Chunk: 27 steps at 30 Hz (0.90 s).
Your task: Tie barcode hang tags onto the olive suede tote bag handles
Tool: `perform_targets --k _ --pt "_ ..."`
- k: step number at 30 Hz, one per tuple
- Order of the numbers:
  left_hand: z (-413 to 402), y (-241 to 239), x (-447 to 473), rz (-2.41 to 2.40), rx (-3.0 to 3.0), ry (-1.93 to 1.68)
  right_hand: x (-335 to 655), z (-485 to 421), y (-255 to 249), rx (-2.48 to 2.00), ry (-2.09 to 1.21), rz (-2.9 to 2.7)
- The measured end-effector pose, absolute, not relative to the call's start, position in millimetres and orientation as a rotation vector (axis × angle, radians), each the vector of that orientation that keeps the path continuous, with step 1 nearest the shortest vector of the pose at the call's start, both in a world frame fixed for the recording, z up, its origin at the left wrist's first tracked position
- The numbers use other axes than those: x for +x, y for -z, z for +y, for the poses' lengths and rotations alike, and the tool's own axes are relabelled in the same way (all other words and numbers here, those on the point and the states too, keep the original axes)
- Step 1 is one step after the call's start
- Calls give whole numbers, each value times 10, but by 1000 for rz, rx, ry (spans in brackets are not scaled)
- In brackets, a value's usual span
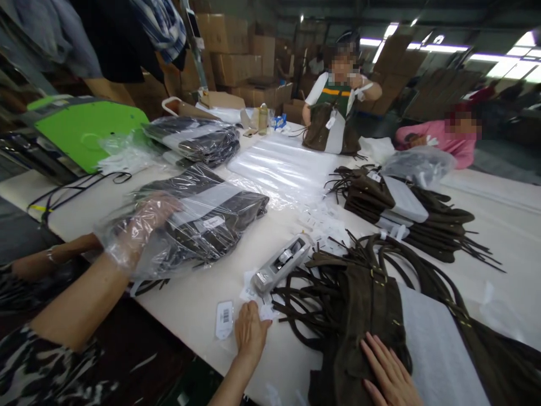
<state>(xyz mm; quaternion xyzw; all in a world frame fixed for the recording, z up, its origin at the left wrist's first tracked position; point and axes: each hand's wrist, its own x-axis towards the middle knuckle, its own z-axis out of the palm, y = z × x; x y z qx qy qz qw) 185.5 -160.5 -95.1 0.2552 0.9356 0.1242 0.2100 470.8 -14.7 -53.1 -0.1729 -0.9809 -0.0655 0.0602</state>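
My left hand (251,330) is closed, fingers curled down at the table edge against small white paper labels (267,309). What its fingertips hold is hidden. Just left of it lies a white barcode tag (224,320). My right hand (391,369) rests with fingers outstretched on a dark brown fringed handbag (359,304), which has a white paper wrap (435,338) around it. Above my left hand, a grey tape dispenser (282,263) sits on more labels, close to the bag's fringe.
At left, a co-worker's hand (158,208) reaches inside a clear plastic bag around a wrapped brown handbag (211,225). More brown bags (401,208) are stacked at right. Clear plastic sleeves (287,163) lie mid-table. Two people work across the table (203,299); a green machine (88,132) stands left.
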Motion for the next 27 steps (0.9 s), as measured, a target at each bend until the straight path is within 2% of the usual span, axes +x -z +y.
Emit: perform_targets --k 8,14,23,27 --pt "-1788 955 1869 2566 743 -349 4675 -167 491 -556 184 -2965" --pt "-1802 1015 1768 2196 295 -851 4682 -168 510 -567 164 -2973" --pt "-1912 826 1768 1981 233 -1191 4709 -165 548 -587 137 -2970" --pt "-1939 624 1750 1777 -10 -1331 4693 -159 541 -607 120 -2946"
